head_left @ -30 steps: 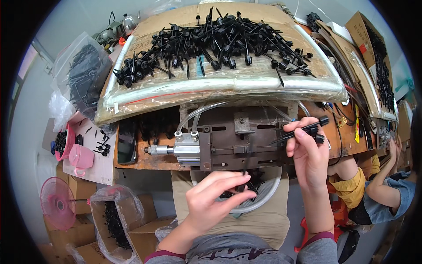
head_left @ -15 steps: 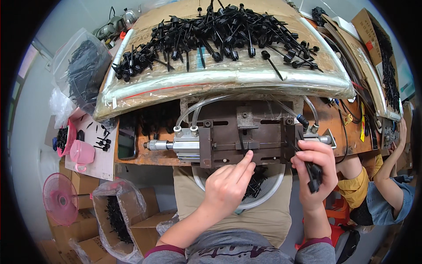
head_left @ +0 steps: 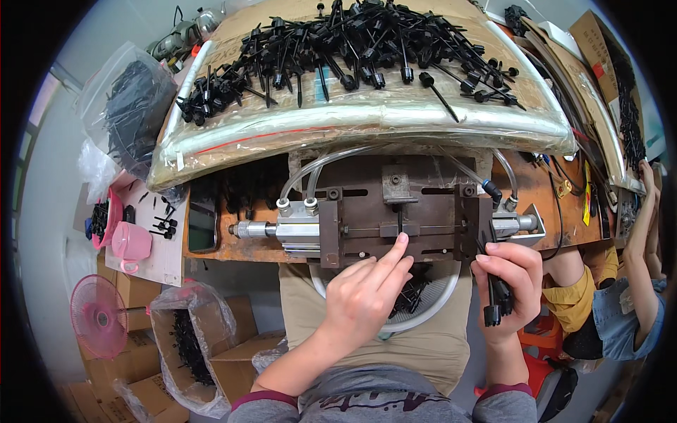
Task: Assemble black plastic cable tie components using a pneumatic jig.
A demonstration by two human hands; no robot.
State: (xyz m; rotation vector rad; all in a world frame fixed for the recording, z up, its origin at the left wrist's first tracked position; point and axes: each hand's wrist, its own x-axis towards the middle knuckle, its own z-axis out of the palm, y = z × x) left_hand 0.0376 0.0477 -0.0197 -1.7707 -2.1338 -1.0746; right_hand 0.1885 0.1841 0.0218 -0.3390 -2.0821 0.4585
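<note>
My left hand (head_left: pixel 367 292) has its index finger stretched out, its tip against the near end of a black plastic spike (head_left: pixel 400 220). That spike lies across a small metal block (head_left: pixel 415 230) in the middle of a dark metal fixture (head_left: pixel 367 185), and its far end meets an upper bracket (head_left: pixel 396 189). The left hand's other fingers are half bent and grip nothing I can see. Close to the fixture's right end, my right hand (head_left: pixel 522 282) is closed round several black spikes with knobbed heads (head_left: pixel 493 314), which hang downward.
Behind the fixture, a cardboard-covered tray (head_left: pixel 275 134) bears a heap of black spikes. Clear air hoses reach a silver cylinder (head_left: pixel 297 234). A white-rimmed basket (head_left: pixel 423 321) with black pieces sits over my lap. At left stand a pink cup (head_left: pixel 132 243) and a fan (head_left: pixel 99 317); another person's arm (head_left: pixel 638 240) is at right.
The spike in the fixture has gone from slightly tilted to straight, touching the bracket. My left fingertip has shifted slightly forward. The spikes in my right hand have turned to hang steeper.
</note>
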